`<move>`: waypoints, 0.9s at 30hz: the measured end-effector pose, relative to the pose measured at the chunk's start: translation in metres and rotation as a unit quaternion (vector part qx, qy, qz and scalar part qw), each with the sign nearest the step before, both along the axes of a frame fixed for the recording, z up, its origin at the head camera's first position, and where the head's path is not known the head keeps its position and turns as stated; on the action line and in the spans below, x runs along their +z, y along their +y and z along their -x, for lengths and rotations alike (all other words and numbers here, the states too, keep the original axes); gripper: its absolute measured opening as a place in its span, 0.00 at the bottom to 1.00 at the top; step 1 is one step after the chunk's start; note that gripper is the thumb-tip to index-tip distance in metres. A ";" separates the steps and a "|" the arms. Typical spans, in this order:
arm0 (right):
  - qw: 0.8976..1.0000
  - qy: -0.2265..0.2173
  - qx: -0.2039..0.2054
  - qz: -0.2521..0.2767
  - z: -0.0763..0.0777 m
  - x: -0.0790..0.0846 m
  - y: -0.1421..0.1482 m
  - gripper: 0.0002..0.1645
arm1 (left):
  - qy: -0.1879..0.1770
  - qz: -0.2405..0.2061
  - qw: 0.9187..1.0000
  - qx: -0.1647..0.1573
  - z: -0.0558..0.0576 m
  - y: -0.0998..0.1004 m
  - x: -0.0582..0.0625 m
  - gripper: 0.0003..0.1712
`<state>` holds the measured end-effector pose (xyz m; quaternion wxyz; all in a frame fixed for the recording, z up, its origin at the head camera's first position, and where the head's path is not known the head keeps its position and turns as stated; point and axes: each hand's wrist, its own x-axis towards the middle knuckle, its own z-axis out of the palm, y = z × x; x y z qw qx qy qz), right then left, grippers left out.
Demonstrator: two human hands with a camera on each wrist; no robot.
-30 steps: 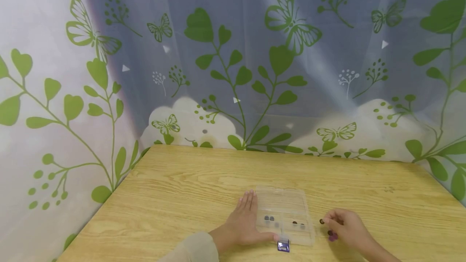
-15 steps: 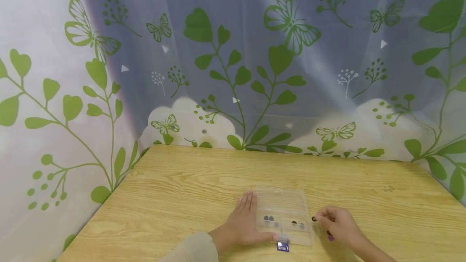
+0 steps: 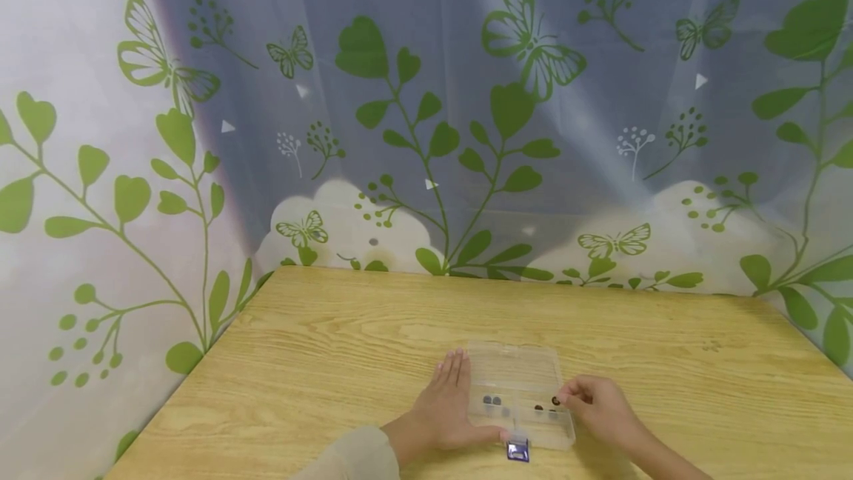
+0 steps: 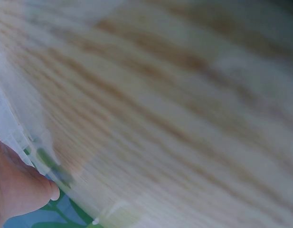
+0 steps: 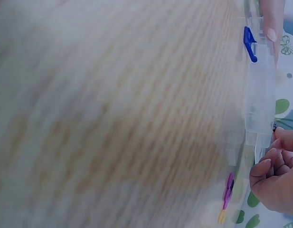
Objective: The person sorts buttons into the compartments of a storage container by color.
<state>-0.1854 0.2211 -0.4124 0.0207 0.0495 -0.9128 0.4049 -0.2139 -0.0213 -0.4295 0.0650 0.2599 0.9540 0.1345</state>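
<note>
A clear plastic compartment box [image 3: 543,437] stands on the table with its lid raised at the back. My left hand [image 3: 443,410] rests against the box's left side, fingers straight, thumb along the front edge. Between thumb and fingertip, my right hand [image 3: 603,406] pinches a small dark button [image 3: 556,401] above the right compartment. Two dark buttons [image 3: 538,408] lie in that compartment, and several grey buttons [image 3: 492,400] in the left one. Only part of the left hand [image 4: 20,187] shows in the left wrist view.
A blue latch [image 3: 518,450] hangs open at the box's front. In the right wrist view, a purple piece [image 5: 229,185] and a yellow piece [image 5: 222,216] lie on the table near the right hand. The wooden table [image 3: 346,324] meets a leaf-patterned curtain [image 3: 413,132] behind.
My right hand has moved left with the dark button, from beside the box to over its right compartment. It now hides the loose pieces in the head view. The left hand has stayed put.
</note>
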 end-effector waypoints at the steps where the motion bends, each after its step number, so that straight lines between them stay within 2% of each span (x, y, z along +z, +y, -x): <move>1: 1.000 0.000 -0.003 -0.002 0.000 -0.001 -0.001 0.04 | 0.000 0.000 1.000 0.000 0.000 0.000 0.000 0.67; 5: 1.000 -0.007 -0.011 -0.004 0.002 -0.002 -0.004 0.04 | 0.003 -0.001 1.000 0.000 0.000 0.000 -0.001 0.67; 20: 1.000 -0.001 0.011 -0.011 0.002 -0.005 -0.006 0.06 | -0.001 -0.005 1.000 0.004 -0.001 0.000 0.000 0.68; 27: 1.000 -0.003 -0.004 -0.008 0.001 -0.005 -0.007 0.05 | 0.001 -0.009 1.000 0.002 -0.001 -0.001 0.000 0.67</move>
